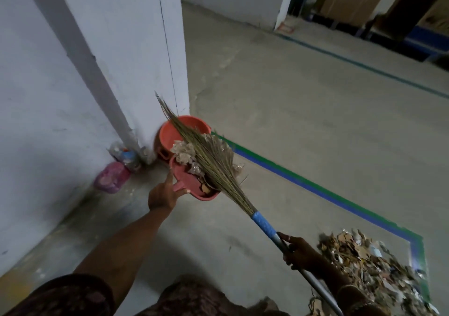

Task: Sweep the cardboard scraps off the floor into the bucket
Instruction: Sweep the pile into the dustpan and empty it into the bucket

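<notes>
Clasping a pink plastic dustpan (187, 178) of cardboard scraps (185, 152) at the orange plastic bucket's (173, 134) near rim, the left hand (163, 195) may spill them by tilting early, while the right hand (299, 252) grips the straw broom (215, 170) lying across them.

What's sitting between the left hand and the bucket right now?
Head view: the dustpan, held at its handle by the left hand, fills that stretch toward the bucket, loaded with scraps, with the broom laid across them.
</notes>
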The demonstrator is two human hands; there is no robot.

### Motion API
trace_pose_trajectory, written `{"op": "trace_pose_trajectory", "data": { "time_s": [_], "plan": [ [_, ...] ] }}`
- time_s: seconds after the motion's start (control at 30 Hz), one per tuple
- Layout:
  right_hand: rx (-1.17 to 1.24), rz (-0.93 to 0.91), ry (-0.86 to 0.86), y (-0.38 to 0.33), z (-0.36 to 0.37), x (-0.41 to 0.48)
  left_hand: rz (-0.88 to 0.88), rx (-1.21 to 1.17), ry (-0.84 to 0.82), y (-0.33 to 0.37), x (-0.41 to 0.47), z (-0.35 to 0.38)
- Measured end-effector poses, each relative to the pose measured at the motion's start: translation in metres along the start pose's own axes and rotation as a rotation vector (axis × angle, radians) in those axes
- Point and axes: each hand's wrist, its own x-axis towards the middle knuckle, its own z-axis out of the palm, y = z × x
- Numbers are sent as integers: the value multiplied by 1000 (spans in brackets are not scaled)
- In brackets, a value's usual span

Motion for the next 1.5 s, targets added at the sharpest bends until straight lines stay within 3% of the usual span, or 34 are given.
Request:
{"op": "trace_pose_trajectory", "data": {
  "time_s": [0.33, 0.57, 0.8, 1.17, 1.5],
  "plan": [
    [25, -29, -45, -98, 12, 74, -79, -74, 68, -57, 86, -40],
    [42, -32, -92, -146, -3, 143, -103, -118, 28, -96, 191, -13],
    [96, -35, -115, -199, -34, 220, -98, -23, -14, -28, 245, -70],
    [85, 88, -91, -251, -40, 282, -131, 225, -127, -36, 370, -65],
    [192, 161, 4, -317, 19, 331, 11, 344, -247, -71, 490, -44]
  ]
}}
